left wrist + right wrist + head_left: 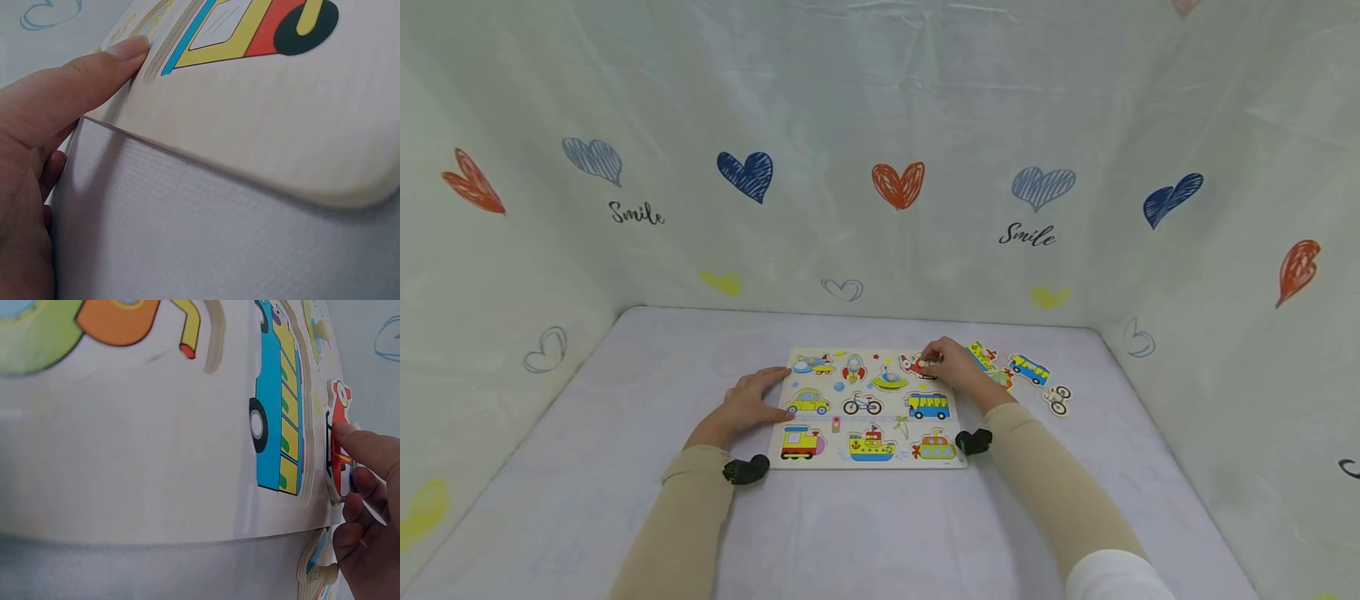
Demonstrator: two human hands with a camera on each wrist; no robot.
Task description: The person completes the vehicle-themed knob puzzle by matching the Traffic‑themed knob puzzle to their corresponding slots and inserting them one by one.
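Note:
A puzzle board (837, 455) with pictures of vehicles lies flat on the table. My left hand (745, 404) rests at its left edge, thumb (128, 50) laid on the top face beside the train picture, fingers spread along the side. Over the board's upper right corner, my right hand (957, 367) pinches a red helicopter puzzle piece (340, 412) between thumb and fingers. That piece sits at the helicopter picture's spot, tilted in the right wrist view. The fingers partly cover it.
Right of the board lie loose pieces: a bus (1028, 369), a bicycle (1057, 400), and a yellow-and-blue piece (981, 356) overlapping others near the right hand. A knobbed piece (312, 569) shows beside the board's edge. A heart-printed curtain (820, 108) surrounds the table.

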